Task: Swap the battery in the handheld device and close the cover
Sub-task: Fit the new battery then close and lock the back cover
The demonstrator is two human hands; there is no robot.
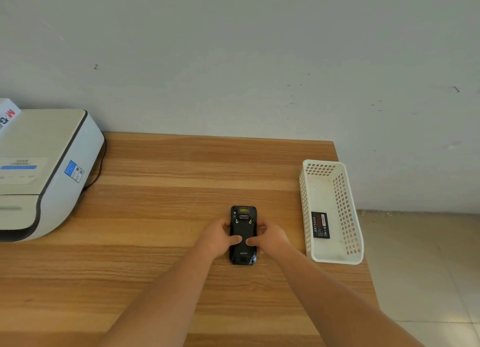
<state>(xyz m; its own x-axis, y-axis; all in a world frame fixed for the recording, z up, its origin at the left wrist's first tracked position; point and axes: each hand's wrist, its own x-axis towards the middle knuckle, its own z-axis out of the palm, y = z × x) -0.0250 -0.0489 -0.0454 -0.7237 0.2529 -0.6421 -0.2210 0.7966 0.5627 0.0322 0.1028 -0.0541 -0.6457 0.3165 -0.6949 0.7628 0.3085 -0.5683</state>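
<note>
A black handheld device point(243, 254) lies face down on the wooden table point(155, 217), its back cover on and its scanner window pointing away from me. My left hand point(219, 239) grips its left side, thumb pressed on the back cover. My right hand point(268, 239) grips the right side, its thumb on the cover as well; the two thumbs nearly meet at the middle. A black battery point(320, 225) with a red and white label lies flat in the white basket point(337, 259) to the right.
A large white printer point(46, 170) with a dark cable fills the table's left side. The perforated basket stands at the table's right edge, beyond which is tiled floor point(428, 281). A grey wall runs behind the table.
</note>
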